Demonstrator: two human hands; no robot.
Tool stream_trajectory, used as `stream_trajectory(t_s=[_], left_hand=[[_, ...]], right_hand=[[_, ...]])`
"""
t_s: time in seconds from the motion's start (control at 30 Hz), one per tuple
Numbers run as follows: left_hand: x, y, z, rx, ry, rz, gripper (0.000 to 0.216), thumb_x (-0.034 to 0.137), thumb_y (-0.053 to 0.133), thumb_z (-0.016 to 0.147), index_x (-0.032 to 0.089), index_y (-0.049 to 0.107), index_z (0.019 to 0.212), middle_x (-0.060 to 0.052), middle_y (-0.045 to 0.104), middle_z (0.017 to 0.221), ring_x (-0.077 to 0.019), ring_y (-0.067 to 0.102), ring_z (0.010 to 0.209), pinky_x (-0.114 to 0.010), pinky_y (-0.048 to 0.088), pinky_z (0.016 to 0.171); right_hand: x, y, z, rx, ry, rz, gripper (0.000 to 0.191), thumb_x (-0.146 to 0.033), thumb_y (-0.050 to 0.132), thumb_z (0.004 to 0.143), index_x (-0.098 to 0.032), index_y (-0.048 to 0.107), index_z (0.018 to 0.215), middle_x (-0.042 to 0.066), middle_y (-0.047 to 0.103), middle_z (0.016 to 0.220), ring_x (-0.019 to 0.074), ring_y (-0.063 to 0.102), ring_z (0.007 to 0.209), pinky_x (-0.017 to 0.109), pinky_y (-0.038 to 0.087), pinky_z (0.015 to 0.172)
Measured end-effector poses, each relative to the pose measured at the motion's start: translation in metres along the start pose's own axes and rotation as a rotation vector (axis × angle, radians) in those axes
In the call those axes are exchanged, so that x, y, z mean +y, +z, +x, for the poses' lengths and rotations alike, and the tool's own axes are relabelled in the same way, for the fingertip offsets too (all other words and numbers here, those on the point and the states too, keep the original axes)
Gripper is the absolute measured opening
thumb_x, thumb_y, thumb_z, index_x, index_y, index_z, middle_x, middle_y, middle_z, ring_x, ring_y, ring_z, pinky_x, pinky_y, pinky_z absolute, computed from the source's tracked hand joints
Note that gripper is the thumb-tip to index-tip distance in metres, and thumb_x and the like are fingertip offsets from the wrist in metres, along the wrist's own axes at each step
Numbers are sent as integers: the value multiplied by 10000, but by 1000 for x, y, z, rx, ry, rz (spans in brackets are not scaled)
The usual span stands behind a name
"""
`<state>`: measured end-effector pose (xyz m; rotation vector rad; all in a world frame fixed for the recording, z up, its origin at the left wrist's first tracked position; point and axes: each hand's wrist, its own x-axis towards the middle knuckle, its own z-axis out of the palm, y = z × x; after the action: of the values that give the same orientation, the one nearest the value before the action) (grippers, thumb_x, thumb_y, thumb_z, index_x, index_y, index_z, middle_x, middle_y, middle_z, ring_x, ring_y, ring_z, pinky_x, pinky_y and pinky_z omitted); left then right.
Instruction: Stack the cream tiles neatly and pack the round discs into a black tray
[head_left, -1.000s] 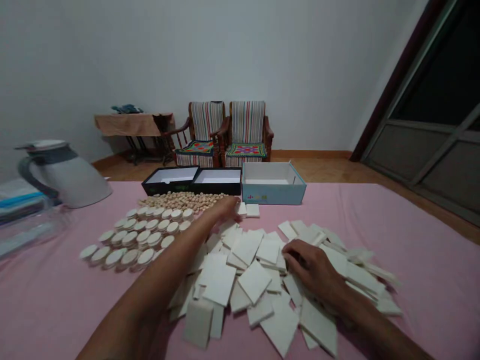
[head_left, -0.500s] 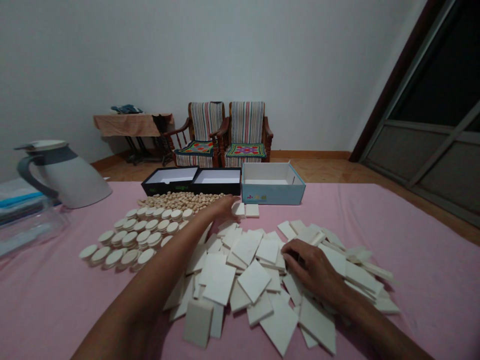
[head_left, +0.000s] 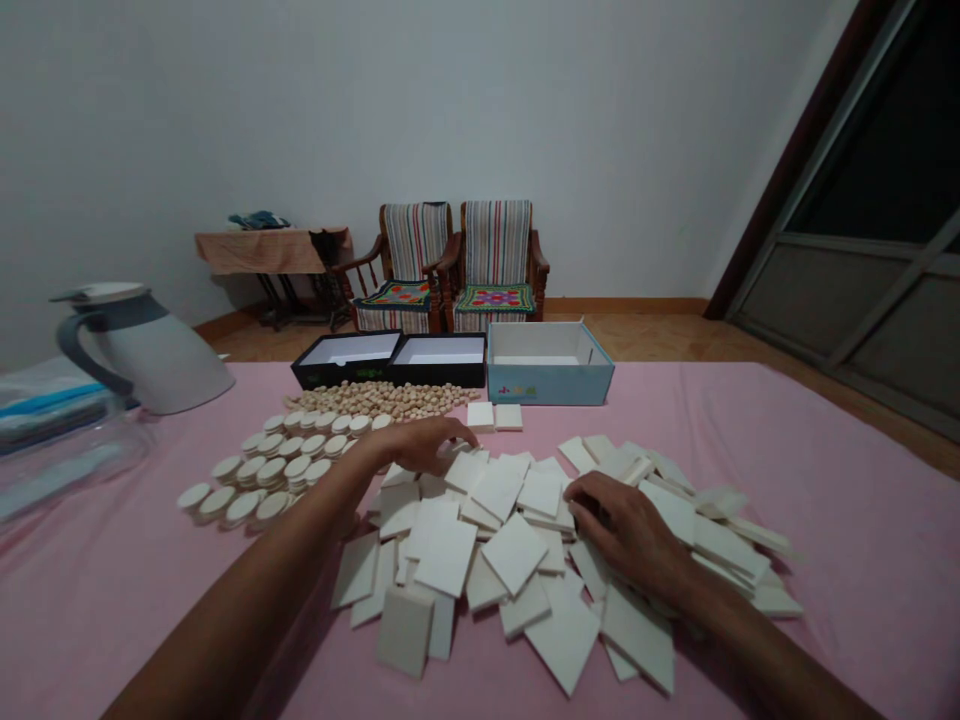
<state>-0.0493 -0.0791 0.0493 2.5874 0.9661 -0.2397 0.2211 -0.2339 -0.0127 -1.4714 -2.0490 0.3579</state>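
Note:
Square white tiles (head_left: 514, 553) lie in a loose, overlapping heap in the middle of the pink cloth. At the heap's far left edge is my left hand (head_left: 427, 442), fingers stretched out over the tiles and nothing visible in them. My right hand (head_left: 622, 515) rests on the heap's right side with loosely bent fingers; a gap shows between thumb and forefinger. Two tile stacks (head_left: 481, 417) stand side by side beyond the heap, in front of the light blue box (head_left: 551, 385). Round white discs (head_left: 241, 510) stand in stacked rows to the left, partly behind my left forearm.
Small wooden pieces (head_left: 382, 400) are spread before two shallow black boxes (head_left: 442, 375). A grey jug (head_left: 165, 360) and a clear plastic container (head_left: 71, 455) stand at the left. More tiles (head_left: 720, 550) lie at the right. Two chairs (head_left: 496, 260) are beyond the table.
My left hand has drawn back from the tile stacks toward the heap, uncovering both stacks. My right hand has stayed nearly in place. The view has shifted slightly.

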Motion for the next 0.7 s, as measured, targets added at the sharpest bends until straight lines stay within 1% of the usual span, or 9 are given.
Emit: stream_trajectory(t_s=[0.07, 0.13, 0.2, 0.3, 0.47, 0.57, 0.7], left_hand=[[-2, 3, 1, 20, -25, 10, 603, 47, 611, 658, 205, 536, 1235, -76, 564, 1266, -214, 540, 1127, -295, 440, 925], [-4, 5, 3, 42, -52, 13, 568, 72, 597, 688, 191, 534, 1240, -89, 560, 1277, -222, 538, 1138, -299, 438, 932], [-5, 6, 5, 54, -69, 6, 535, 94, 596, 700, 189, 548, 1224, -82, 582, 1252, -213, 567, 1097, -274, 463, 886], [-6, 8, 8, 68, -80, -15, 499, 113, 605, 691, 180, 575, 1185, -65, 640, 1156, -187, 624, 975, -229, 495, 781], [-12, 9, 9, 111, -71, -29, 425, 179, 657, 651, 180, 640, 1075, -40, 685, 1020, -176, 645, 845, -219, 497, 709], [-19, 4, 13, 192, -91, -19, 430, 201, 681, 627, 163, 647, 1054, -55, 678, 1000, -195, 635, 844, -239, 491, 706], [-27, -6, 29, 345, -138, 13, 477, 212, 665, 662, 150, 603, 1131, -89, 618, 1098, -211, 604, 926, -272, 472, 793]], right_hand=[[-1, 0, 0, -3, 3, -12, 126, -185, 438, 869, -188, 565, 873, 30, 601, 816, 159, 550, 739, 294, 408, 680], [-1, 0, 0, -7, 6, -21, 133, -184, 433, 872, -187, 566, 873, 30, 600, 814, 161, 551, 742, 293, 407, 678], [-1, -1, 0, -3, 5, -28, 132, -181, 438, 869, -187, 569, 877, 29, 598, 811, 162, 552, 744, 292, 407, 677], [-1, 0, 0, 2, -1, -31, 132, -180, 448, 862, -190, 576, 893, 27, 601, 818, 162, 554, 747, 290, 409, 678], [-1, 1, 0, 4, -4, -46, 146, -184, 437, 866, -192, 582, 888, 34, 603, 816, 165, 554, 748, 296, 413, 680], [-1, 1, 0, -2, -9, -47, 153, -170, 428, 864, -192, 578, 886, 39, 602, 822, 168, 552, 757, 301, 418, 687], [1, 1, 0, 4, -27, -43, 153, -185, 417, 880, -196, 569, 898, 42, 600, 835, 170, 551, 770, 305, 420, 699]])
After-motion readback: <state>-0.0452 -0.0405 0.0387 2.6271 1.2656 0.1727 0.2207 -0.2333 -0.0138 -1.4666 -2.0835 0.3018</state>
